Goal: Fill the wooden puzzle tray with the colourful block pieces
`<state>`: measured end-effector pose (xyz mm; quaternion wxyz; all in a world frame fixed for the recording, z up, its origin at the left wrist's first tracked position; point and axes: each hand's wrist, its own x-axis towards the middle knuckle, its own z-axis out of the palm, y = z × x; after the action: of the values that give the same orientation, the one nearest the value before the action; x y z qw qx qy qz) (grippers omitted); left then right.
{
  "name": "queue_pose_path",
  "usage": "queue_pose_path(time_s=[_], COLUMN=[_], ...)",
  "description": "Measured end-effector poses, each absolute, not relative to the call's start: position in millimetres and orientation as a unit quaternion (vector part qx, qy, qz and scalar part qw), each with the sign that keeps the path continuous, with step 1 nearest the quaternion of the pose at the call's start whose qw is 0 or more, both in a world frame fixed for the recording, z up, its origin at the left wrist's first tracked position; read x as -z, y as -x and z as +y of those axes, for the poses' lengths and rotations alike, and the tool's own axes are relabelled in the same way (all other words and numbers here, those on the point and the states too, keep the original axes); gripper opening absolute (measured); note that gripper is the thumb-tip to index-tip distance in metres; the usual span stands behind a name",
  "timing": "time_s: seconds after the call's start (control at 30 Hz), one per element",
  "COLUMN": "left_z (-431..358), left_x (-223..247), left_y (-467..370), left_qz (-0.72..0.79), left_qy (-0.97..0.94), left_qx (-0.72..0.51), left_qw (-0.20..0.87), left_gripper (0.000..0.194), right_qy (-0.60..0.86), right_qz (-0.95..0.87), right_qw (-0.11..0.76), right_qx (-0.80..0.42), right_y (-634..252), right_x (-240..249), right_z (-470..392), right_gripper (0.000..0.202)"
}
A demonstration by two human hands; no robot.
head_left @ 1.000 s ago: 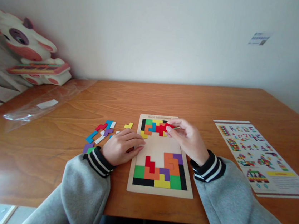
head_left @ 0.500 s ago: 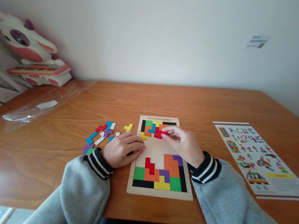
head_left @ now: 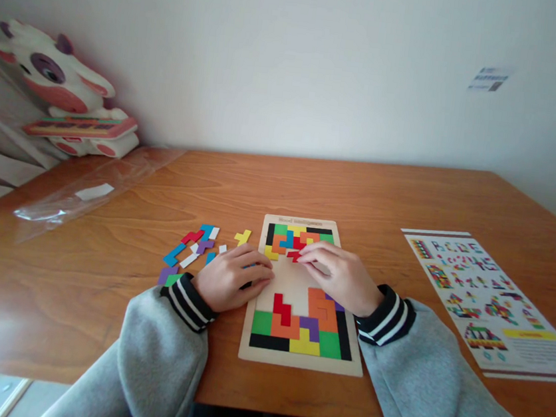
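The red piece (head_left: 293,256) has shifted nearer, long axis crosswise.

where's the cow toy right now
In the head view, the cow toy sits at the far left of the table, against the wall, just behind the clear plastic bag.

Left hand (head_left: 234,278): palm down, fingers together and gently curved, pointing toward two o'clock. Right hand (head_left: 340,277): raised at the knuckles, thumb and forefinger drawn close, fingertips directed toward ten o'clock. Both forearms, in grey sleeves (head_left: 161,349) with striped cuffs, converge from five and seven o'clock.
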<state>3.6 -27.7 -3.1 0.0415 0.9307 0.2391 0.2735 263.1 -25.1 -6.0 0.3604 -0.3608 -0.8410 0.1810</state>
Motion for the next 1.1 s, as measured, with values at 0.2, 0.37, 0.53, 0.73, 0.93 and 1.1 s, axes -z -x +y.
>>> queue_pose_path(time_s=[0.2, 0.37, 0.53, 0.73, 0.93, 1.1], left_z=[-27.4, -27.3, -27.4, -27.5, -27.3, -27.7], left_x=[3.7, 4.0, 4.1, 3.6, 2.5, 2.9], left_y=[-3.5, -3.2, -3.5, -3.6, -3.9, -4.0], left_qz=[0.241, 0.238, 0.242, 0.238, 0.24, 0.239], left_qy=[-0.932, -0.932, -0.931, -0.932, -0.934, -0.933], left_qx=[-0.268, -0.269, -0.268, -0.267, -0.259, -0.264], left_qw=[0.048, 0.05, 0.052, 0.054, 0.05, 0.05], left_gripper=[0.013, 0.013, 0.015, 0.013, 0.016, 0.014], right_qy=[0.335, 0.322, 0.336, 0.361, 0.402, 0.419], right_qz=[-0.888, -0.902, -0.9, -0.895, -0.865, -0.859], right_qw=[0.293, 0.27, 0.263, 0.255, 0.29, 0.285], right_qx=[-0.114, -0.104, -0.09, -0.059, -0.076, -0.073], right_y=[-264.3, -266.0, -268.1, -266.8, -265.1, -264.2], right_x=[10.3, 10.6, 11.6, 10.3, 13.9, 15.2], right_z=[-23.4, -21.7, -20.9, -20.4, -19.5, -20.3], right_gripper=[0.018, 0.021, 0.023, 0.022, 0.023, 0.028])
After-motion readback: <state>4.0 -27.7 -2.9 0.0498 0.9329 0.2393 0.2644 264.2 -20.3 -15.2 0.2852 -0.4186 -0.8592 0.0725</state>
